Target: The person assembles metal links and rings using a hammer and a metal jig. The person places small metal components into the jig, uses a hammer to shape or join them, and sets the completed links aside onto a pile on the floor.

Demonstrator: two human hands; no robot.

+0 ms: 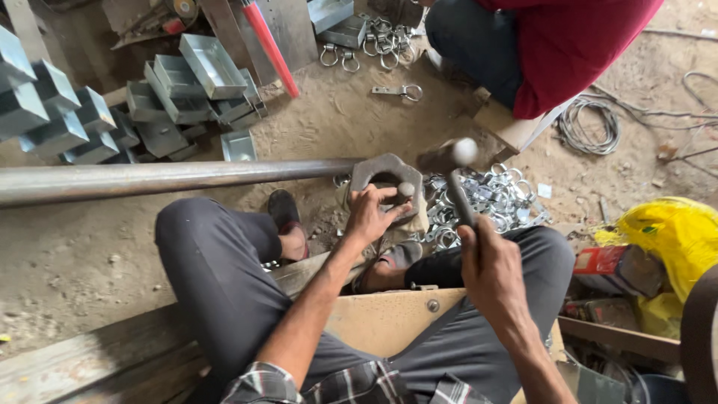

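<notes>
Gripping a hammer (458, 187), the right hand (490, 265) is clamped round its handle, long axis running up and away from the wrist, head raised just above and right of the work. Left hand (370, 213) is nearer the work: fingers closed on a small round-headed metal piece (405, 190), held upright on a thick grey steel block (389, 173) w/ a hole through it. Hands apart. Beside the block, right of the hammer, a heap of shiny metal rings (493, 198) on the floor. A long steel pipe (164, 178) runs left from the block. Farther off, open grey metal trays (202, 71), seemingly empty; another person in a red top (568, 45) crouches beyond.
</notes>
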